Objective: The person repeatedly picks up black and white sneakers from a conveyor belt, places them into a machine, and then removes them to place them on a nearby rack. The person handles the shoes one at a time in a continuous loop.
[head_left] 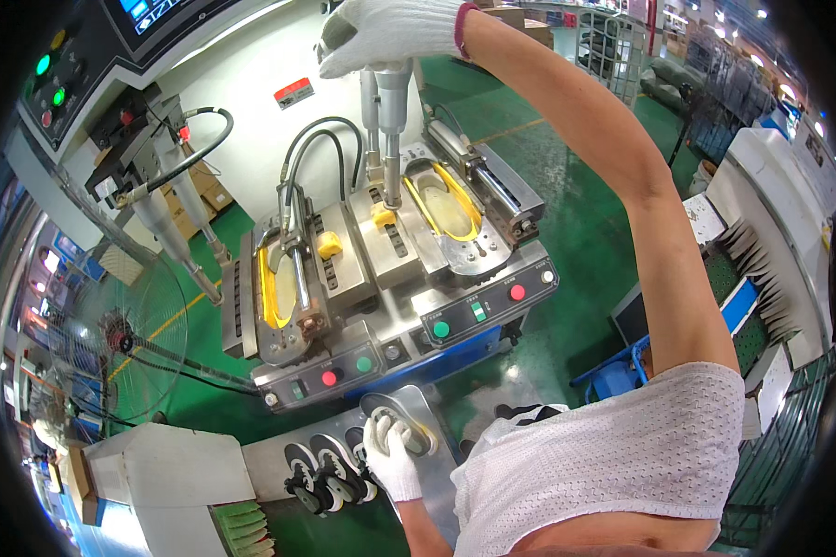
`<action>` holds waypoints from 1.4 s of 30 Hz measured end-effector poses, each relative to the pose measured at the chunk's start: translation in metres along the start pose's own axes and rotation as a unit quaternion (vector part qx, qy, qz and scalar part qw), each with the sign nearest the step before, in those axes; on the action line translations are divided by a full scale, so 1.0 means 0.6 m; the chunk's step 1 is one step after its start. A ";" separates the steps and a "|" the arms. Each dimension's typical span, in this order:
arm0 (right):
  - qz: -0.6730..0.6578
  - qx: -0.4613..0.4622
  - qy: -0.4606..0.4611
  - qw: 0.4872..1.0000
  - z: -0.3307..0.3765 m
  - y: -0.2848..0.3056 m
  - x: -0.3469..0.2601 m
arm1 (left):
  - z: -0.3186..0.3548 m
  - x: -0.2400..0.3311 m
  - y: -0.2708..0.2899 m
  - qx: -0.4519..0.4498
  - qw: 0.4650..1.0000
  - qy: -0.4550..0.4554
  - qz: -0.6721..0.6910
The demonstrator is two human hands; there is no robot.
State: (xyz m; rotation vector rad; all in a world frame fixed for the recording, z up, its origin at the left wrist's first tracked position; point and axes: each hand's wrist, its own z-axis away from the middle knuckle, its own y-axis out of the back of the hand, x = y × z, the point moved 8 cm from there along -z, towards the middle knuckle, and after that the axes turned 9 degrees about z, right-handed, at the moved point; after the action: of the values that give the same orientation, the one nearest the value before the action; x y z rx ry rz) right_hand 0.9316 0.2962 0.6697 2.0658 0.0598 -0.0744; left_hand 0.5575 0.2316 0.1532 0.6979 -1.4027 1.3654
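My left hand (393, 457), in a white knit glove, has its fingers curled on a grey, sole-shaped piece (422, 434) with a yellowish edge, which lies at the metal shelf. My fingers hide much of that piece. High at the top, my right hand (395, 39), gloved in white with a dark red cuff, is closed beside the upper end of the press's vertical metal cylinder (393, 102). What it holds is hidden. Below stands a two-station press (390, 265). Each station has a yellow-lined, sole-shaped mould: a right mould (444, 206) and a left mould (285, 283).
Black-and-white shoes (330, 469) stand in a row left of my left hand. Green and red buttons (441, 329) line the press's front. A wire fan (119, 339) is at the left, a control panel (60, 79) at upper left. A bristled machine (762, 278) stands at the right.
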 end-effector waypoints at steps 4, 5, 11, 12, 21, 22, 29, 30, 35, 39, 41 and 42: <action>-0.163 -0.003 -0.025 0.986 0.023 -0.022 -0.018 | -0.011 0.039 -0.033 -0.012 0.999 -0.024 -0.022; -0.219 0.020 0.022 0.975 0.012 -0.042 -0.021 | -0.017 0.056 -0.040 -0.013 0.999 -0.045 -0.022; -0.469 0.091 -0.054 0.877 0.045 -0.120 -0.041 | -0.055 0.149 -0.089 -0.050 0.995 -0.087 -0.009; -0.495 0.109 -0.050 0.860 0.044 -0.130 -0.040 | -0.060 0.156 -0.094 -0.056 0.994 -0.091 -0.011; -0.378 0.041 -0.023 0.925 0.045 -0.157 -0.070 | -0.076 0.207 -0.105 -0.046 0.991 -0.124 -0.014; -0.360 -0.021 -0.031 0.932 0.061 -0.172 -0.074 | -0.081 0.219 -0.118 -0.051 0.990 -0.128 -0.015; -0.295 -0.211 -0.017 0.932 0.298 -0.390 -0.122 | -0.102 0.168 -0.266 -0.181 0.975 -0.100 -0.082; -0.305 -0.200 -0.013 0.931 0.318 -0.418 -0.110 | -0.092 0.143 -0.282 -0.194 0.976 -0.052 -0.089; -0.400 -0.261 -0.110 0.872 0.358 -0.495 -0.033 | -0.109 0.056 -0.297 -0.122 0.990 -0.013 -0.063; -0.437 -0.151 -0.286 0.839 0.365 -0.591 0.161 | -0.140 -0.002 -0.282 -0.037 0.999 0.000 -0.013; -0.384 -0.006 -0.327 0.863 0.358 -0.659 0.297 | -0.152 -0.022 -0.275 0.026 0.999 0.015 0.015; -0.290 -0.027 -0.391 0.873 0.342 -0.680 0.344 | -0.158 -0.035 -0.268 0.065 0.998 0.018 0.011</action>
State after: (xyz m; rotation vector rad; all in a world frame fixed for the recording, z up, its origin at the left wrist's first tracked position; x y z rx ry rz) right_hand 1.1015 0.3122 0.1987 1.7555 0.1758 -1.2492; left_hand 0.7353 0.2860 0.1782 0.7410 -1.3064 1.4902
